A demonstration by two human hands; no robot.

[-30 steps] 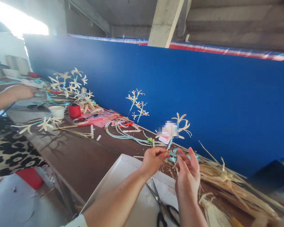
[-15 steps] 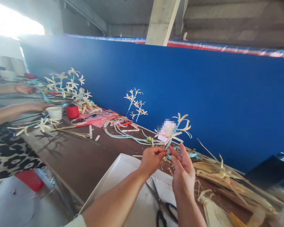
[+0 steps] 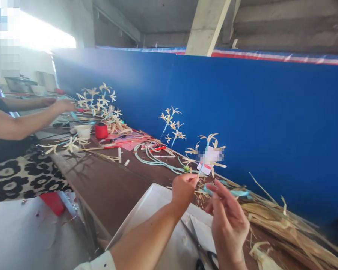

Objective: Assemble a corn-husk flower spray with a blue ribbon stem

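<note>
My left hand (image 3: 184, 190) pinches the blue-wrapped stem of a handmade flower spray (image 3: 201, 168), which stands upright above the fingertips. Pale, narrow petals spread at its top. Just to the right, my right hand (image 3: 229, 217) is apart from the stem, its fingers partly bent and spread with nothing visible in them. Below the hands, black-handled scissors (image 3: 196, 240) lie on a white tray (image 3: 146, 202); my right hand and the lower picture edge hide part of the handles.
Two similar flower sprays (image 3: 169, 120) stand by the blue partition (image 3: 256, 101). Light-blue cord (image 3: 149, 160), a red thread spool (image 3: 101, 131) and a white cup (image 3: 83, 132) lie along the table. Dry husks (image 3: 281, 225) are piled right. At left, another person's hand (image 3: 64, 105) is near more flowers.
My right hand has moved away from the stem, down and right. The flower spray has turned in my left hand. The other person's arms have shifted, and the view has swung slightly left.
</note>
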